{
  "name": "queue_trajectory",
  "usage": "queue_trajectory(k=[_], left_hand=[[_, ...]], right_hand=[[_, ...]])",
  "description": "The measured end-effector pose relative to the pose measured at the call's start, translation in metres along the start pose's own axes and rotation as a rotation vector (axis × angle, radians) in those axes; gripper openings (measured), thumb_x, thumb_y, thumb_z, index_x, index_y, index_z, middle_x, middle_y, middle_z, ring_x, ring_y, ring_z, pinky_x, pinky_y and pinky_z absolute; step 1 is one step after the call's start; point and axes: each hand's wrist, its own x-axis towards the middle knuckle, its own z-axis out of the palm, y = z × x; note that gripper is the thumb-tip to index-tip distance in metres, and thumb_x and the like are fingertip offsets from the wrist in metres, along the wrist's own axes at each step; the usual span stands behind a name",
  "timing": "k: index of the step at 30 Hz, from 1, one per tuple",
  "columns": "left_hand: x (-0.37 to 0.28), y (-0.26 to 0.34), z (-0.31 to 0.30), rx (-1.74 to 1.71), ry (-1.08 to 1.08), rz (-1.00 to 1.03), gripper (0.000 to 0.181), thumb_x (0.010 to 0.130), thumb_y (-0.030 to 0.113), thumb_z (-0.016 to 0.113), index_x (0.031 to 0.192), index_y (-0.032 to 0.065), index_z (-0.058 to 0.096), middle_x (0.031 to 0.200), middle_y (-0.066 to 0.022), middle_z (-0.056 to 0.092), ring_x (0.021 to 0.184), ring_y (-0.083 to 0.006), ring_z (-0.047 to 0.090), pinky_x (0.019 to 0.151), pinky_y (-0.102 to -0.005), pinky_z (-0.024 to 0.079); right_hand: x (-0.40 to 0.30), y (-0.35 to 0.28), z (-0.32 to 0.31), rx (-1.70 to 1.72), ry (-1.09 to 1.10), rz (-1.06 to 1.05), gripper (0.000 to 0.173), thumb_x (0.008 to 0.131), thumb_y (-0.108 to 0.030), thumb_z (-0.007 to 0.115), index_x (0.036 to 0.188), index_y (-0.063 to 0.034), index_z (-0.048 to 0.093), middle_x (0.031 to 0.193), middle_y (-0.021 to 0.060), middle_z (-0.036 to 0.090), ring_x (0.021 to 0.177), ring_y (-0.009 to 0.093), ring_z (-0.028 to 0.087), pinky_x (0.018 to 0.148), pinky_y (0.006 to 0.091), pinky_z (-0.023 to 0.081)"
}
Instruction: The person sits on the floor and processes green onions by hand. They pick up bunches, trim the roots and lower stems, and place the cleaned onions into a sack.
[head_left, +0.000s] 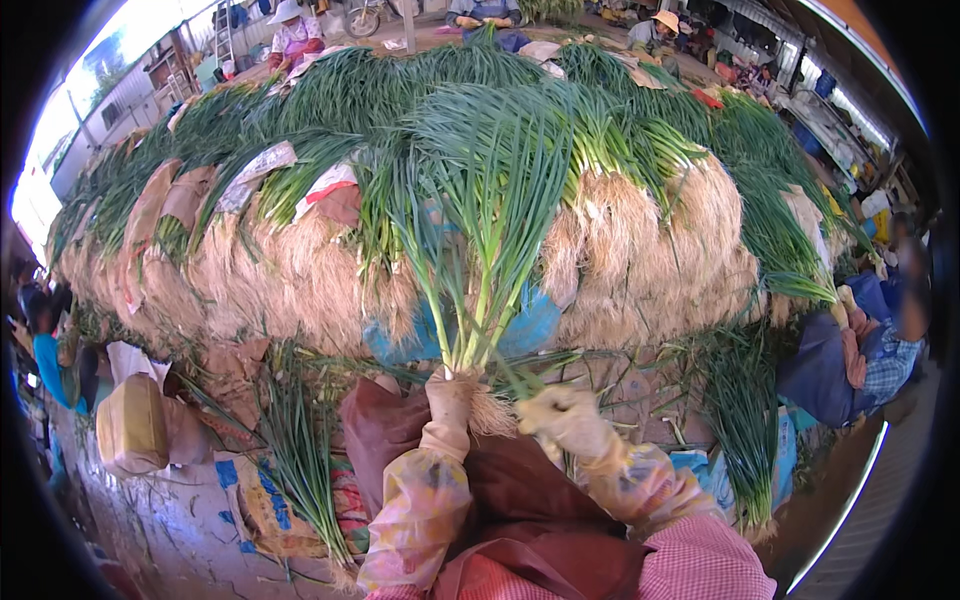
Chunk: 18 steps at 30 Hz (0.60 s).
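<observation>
My left hand (448, 409), in a pale glove, grips the root end of a small bunch of green onions (480, 300). Their leaves fan upward and away from me, and pale roots (491, 411) hang out to the right of the glove. My right hand (566, 420), also gloved, is just right of those roots. It is blurred, with curled fingers that seem to pinch a blurred green leaf (521, 381) beside the bunch. A brown apron (525, 487) covers my lap below both hands.
A long heap of green onions (645, 300) spans the space ahead, roots facing me. Loose bunches lie to my left (300, 457) and right (742, 420). A yellowish plastic jerrycan (133, 424) stands at left. A person (862, 360) sits close on the right; others work around the heap.
</observation>
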Motion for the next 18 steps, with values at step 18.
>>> queue_trajectory(k=[18], left_hand=[[-0.028,0.05,0.017,0.014,-0.111,-0.233,0.024,0.087,0.013,0.066,0.104,-0.0018,0.062,0.092,-0.0134,0.069,0.065,-0.0179,0.066,0.05,-0.0282,0.054]], right_hand=[[0.12,0.07,-0.019,-0.107,0.143,-0.097,0.046,0.096,-0.042,0.055,0.116,-0.0008,0.059,0.09,0.0076,0.067,0.055,0.01,0.057,0.05,0.0257,0.043]])
